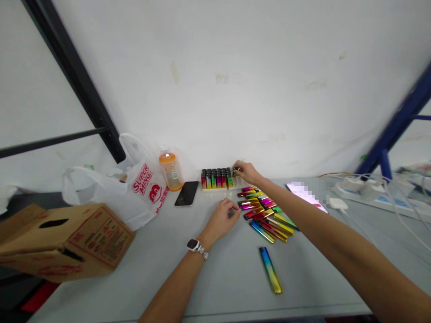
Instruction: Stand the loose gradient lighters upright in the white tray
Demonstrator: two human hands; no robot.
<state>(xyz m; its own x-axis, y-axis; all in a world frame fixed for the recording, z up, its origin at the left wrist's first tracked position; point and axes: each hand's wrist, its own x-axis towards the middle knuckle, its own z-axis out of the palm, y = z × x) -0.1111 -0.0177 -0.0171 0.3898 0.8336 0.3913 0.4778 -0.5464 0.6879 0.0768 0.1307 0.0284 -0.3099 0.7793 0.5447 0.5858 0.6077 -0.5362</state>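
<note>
- Tray (218, 190): upright lighters (213, 180) filling its left.
- Right hand (246, 173): at tray's right half, fingers pinching a black-topped lighter (235, 172).
- Left hand (222, 218): before tray, fingers half-curled, empty.
- Loose lighters (264, 215): heaped front-right of tray.

Two hands (220, 219) (247, 172), dozens of lighters (264, 215) — one bottle (171, 170), one box (84, 237), one watch (193, 245).

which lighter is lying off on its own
The blue-to-yellow lighter nearest the front edge of the table; the other loose lighters lie clustered beyond it, and those in the tray stand upright.
</note>
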